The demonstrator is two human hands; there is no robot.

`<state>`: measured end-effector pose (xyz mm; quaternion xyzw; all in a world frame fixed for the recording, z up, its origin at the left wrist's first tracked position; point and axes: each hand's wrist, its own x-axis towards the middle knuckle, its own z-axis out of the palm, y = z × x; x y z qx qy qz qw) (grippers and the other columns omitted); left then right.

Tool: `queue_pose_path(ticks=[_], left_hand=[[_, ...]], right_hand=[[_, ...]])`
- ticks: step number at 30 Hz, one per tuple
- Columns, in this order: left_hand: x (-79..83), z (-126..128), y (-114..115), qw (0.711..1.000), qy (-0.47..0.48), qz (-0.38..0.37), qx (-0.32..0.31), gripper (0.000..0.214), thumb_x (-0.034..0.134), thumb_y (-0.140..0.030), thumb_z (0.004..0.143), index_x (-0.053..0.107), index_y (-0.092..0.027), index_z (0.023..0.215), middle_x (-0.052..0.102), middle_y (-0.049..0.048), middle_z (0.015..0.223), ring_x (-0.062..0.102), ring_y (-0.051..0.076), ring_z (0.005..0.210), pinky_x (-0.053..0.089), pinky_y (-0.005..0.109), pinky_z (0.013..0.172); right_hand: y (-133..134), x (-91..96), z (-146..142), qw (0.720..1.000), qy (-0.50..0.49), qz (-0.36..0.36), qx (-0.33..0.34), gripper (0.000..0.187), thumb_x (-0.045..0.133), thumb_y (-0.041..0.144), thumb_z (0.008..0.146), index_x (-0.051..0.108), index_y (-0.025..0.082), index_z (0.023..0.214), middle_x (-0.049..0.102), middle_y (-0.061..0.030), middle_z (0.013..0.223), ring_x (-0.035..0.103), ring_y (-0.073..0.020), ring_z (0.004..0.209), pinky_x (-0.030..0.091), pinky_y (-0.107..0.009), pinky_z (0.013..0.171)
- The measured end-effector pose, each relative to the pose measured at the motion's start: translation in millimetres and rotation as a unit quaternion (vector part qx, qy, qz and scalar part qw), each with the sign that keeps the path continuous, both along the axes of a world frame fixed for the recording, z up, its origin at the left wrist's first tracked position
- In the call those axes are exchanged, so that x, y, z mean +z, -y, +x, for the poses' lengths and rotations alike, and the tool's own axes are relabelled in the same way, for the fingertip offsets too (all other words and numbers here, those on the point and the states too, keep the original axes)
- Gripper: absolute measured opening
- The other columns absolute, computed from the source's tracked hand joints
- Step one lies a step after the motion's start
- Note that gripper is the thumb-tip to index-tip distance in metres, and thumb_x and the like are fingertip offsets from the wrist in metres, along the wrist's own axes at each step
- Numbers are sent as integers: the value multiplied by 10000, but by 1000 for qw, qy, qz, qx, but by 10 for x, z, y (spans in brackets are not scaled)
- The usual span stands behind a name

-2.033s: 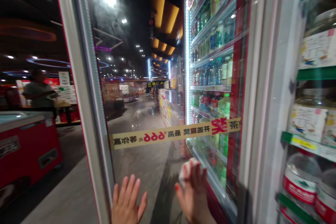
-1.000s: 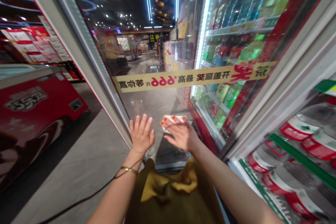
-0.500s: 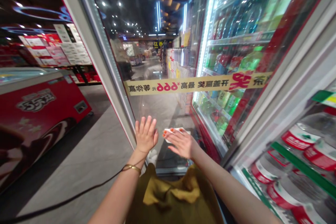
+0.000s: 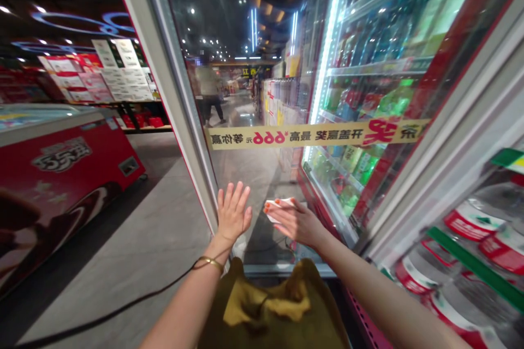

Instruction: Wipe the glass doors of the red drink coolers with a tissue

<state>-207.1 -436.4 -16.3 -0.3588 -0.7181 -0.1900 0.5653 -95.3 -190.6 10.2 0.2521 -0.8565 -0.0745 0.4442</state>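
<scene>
An open glass fridge door (image 4: 262, 65) stands in front of me, with a yellow printed strip (image 4: 315, 133) across it. My left hand (image 4: 232, 212) lies flat against the lower glass near the door's grey frame (image 4: 172, 87), fingers spread, holding nothing. My right hand (image 4: 295, 221) presses a white cloth (image 4: 279, 206) against the glass just to the right of it, fingers laid over the cloth.
Fridge shelves with large water bottles (image 4: 470, 229) are at the right. Through the glass show drink shelves (image 4: 368, 76) and a person (image 4: 208, 90) walking in the aisle. A red chest freezer (image 4: 61, 163) stands at the left. A dark cable (image 4: 102, 313) runs over the grey floor.
The view has tilted down since two seconds ago, so my arms show. Over the last second both hands stayed low on the glass, drifting slightly right with the cloth. A person has appeared in the aisle.
</scene>
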Motion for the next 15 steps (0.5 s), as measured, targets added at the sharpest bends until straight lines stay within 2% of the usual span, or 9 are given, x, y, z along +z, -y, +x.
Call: queue_pose_path(ticks=[1,3,5,6,8,10,12,13,15], left_hand=[[1,7,2,1000,4,1,-2,662,529,-285,1027,430,-259,1681,541,97,1681,229,220,1715,97,492,1422],[21,41,0,1000,11,10,-7,630,521,-290,1034,462,-272,1660,579,94,1652,274,221,1702,118,485,1419],[81,112,-18,999,20,32,-10,580,494,-281,1047,498,-275,1627,599,100,1632,317,231,1687,166,499,1408],[127,158,-36,998,28,46,-10,562,474,-274,1055,502,-269,1617,597,109,1632,341,239,1677,207,511,1396],[239,254,-99,996,45,72,-12,566,416,-274,1076,451,-249,1640,551,136,1667,379,252,1657,295,534,1362],[351,321,-192,995,53,79,-21,614,336,-326,1103,312,-226,1709,441,173,1741,366,267,1665,362,546,1328],[436,336,-293,996,47,60,-38,679,255,-428,1125,149,-209,1758,305,199,1804,297,271,1696,390,531,1316],[466,324,-334,997,41,44,-45,712,233,-478,1128,82,-207,1769,252,203,1821,260,268,1708,388,519,1319],[517,275,-377,998,26,11,-50,759,281,-533,1126,18,-239,1774,220,179,1833,218,247,1717,344,489,1348]], right_hand=[[-116,5,47,1000,-6,-10,-15,441,552,381,1079,641,418,1509,675,75,1532,559,-170,1489,335,-355,1329],[-283,133,46,995,-29,-61,-72,517,534,361,1085,564,310,1599,605,-44,1619,461,-287,1585,210,-577,1383],[-245,332,-83,978,-60,-137,-142,676,534,378,1079,389,162,1703,405,-191,1746,251,-428,1678,103,-778,1334],[-135,417,-180,970,-72,-169,-162,751,540,391,1071,304,115,1729,298,-234,1783,150,-469,1695,82,-824,1309],[222,505,-384,969,-66,-187,-145,837,548,387,1054,191,99,1754,179,-239,1813,54,-467,1707,90,-823,1314],[624,480,-535,986,-33,-144,-80,855,547,319,1025,160,155,1769,212,-184,1818,122,-392,1716,161,-728,1362],[885,406,-576,996,-7,-89,-30,882,539,227,972,168,197,1772,279,-144,1807,245,-331,1695,259,-634,1374],[920,382,-548,997,-4,-73,-17,900,539,202,942,184,192,1769,301,-140,1801,289,-311,1681,304,-591,1368],[772,404,-405,999,-2,-46,11,916,542,202,901,215,115,1753,309,-170,1793,311,-296,1672,354,-529,1357]])
